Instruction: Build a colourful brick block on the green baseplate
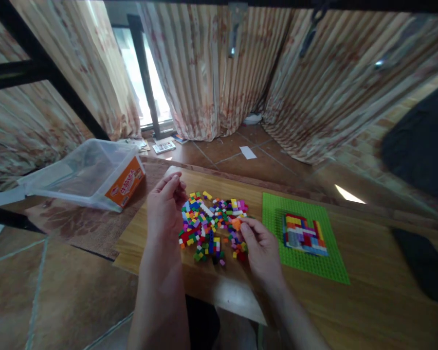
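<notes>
Many small coloured building bricks (204,218) lie in a loose pile on the wooden table (226,287). My right hand (263,245) is at the pile's right edge, thumb and fingers closed on an orange brick (236,223). At the pile's left side, my left hand (167,197) is raised with its fingers curled and pinched together; whether anything sits in them is hidden. To the right of my right hand lies a green baseplate (314,270) bearing a low, multicoloured brick build (303,234) with gaps in its top layer.
A clear plastic bin (76,175) with an orange label stands left of the table. A dark flat object, apparently a phone (421,262), lies at the table's right. Striped curtains (219,68) hang behind, and a white paper (247,152) lies on the tiled floor.
</notes>
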Demonstrator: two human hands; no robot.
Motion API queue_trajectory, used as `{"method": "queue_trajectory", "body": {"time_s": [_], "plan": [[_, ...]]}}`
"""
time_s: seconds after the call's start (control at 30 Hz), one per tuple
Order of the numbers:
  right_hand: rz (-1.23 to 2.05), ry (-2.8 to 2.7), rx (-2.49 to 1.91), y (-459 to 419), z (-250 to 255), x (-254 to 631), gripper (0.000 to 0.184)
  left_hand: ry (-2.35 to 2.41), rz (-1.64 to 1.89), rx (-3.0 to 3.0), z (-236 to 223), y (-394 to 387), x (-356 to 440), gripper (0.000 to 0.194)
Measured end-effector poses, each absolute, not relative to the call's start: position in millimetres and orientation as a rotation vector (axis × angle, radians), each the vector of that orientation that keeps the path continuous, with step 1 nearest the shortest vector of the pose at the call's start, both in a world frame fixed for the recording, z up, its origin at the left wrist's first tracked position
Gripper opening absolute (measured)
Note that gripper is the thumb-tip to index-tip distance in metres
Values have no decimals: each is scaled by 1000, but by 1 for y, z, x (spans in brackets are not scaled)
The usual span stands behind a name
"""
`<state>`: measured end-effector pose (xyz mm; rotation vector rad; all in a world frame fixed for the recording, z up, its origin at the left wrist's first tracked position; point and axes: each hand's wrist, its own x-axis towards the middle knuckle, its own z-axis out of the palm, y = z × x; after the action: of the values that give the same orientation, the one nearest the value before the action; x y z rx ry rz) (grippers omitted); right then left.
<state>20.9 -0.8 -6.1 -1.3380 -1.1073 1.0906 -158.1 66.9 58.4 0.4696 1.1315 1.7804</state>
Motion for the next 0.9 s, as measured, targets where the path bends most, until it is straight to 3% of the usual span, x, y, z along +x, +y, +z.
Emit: {"method": "queue_trajectory", "body": {"time_s": [0.33, 0.6, 0.9], "plan": [[1299, -901, -1150, -2, -9, 22, 26, 1213, 1704, 502, 62, 69, -150, 11], [683, -1544, -1382, -5, -7, 37, 18, 1176, 1688, 545, 61, 68, -146, 18], [653, -1562, -1389, -2, -8, 49, 19, 1172, 1678, 531, 59, 68, -148, 22]]}}
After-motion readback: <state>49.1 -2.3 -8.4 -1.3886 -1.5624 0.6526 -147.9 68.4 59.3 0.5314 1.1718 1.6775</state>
